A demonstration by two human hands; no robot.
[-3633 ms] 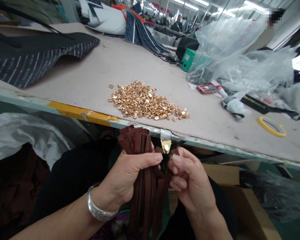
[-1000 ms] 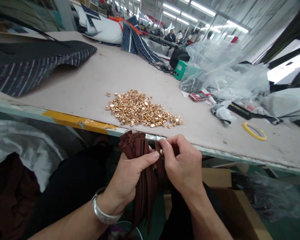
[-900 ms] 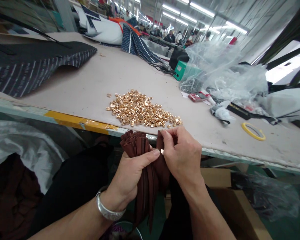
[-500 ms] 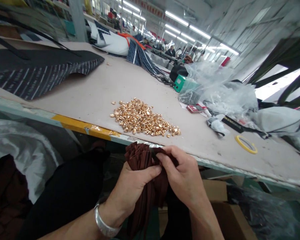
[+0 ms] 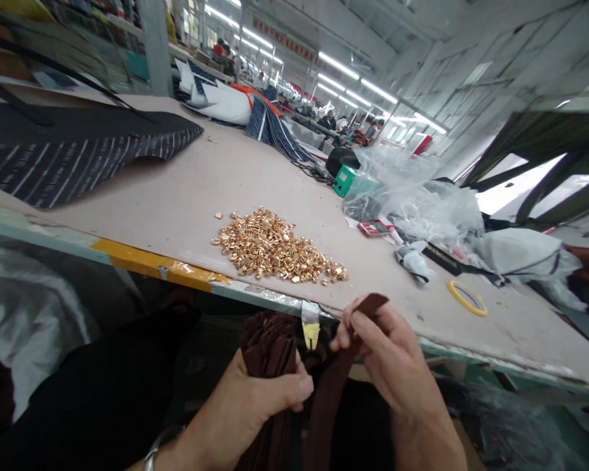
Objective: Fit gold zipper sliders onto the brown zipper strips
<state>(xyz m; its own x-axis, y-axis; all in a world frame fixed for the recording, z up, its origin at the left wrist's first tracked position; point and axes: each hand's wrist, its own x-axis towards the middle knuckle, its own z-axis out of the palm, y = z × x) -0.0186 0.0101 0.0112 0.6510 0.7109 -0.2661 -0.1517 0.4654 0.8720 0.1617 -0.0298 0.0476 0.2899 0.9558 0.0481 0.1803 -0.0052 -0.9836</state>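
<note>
My left hand [image 5: 255,399] is wrapped round a bundle of dark brown fabric strips [image 5: 269,343], their folded ends standing up above the thumb. To its right, my right hand [image 5: 385,347] pinches the end of a single brown fabric strip [image 5: 331,392], which hangs down from the fingers beside the bundle. Both hands are in front of the table edge. Beyond them on the table top lies a pile of small gold metal pieces [image 5: 275,248]. A bit of silver and yellow tape [image 5: 311,325] hangs from the edge between the hands.
Dark striped material [image 5: 78,157] covers the table's left end. At the right are a green box [image 5: 344,180], clear plastic bags [image 5: 422,203], a red packet [image 5: 373,228] and a yellow tape roll [image 5: 466,298]. Yellow tape [image 5: 152,261] runs along the table edge [image 5: 59,235].
My right hand has moved right, away from the bundle, drawing one brown strip apart from it. My left hand, still round the bundle, sits slightly lower in view.
</note>
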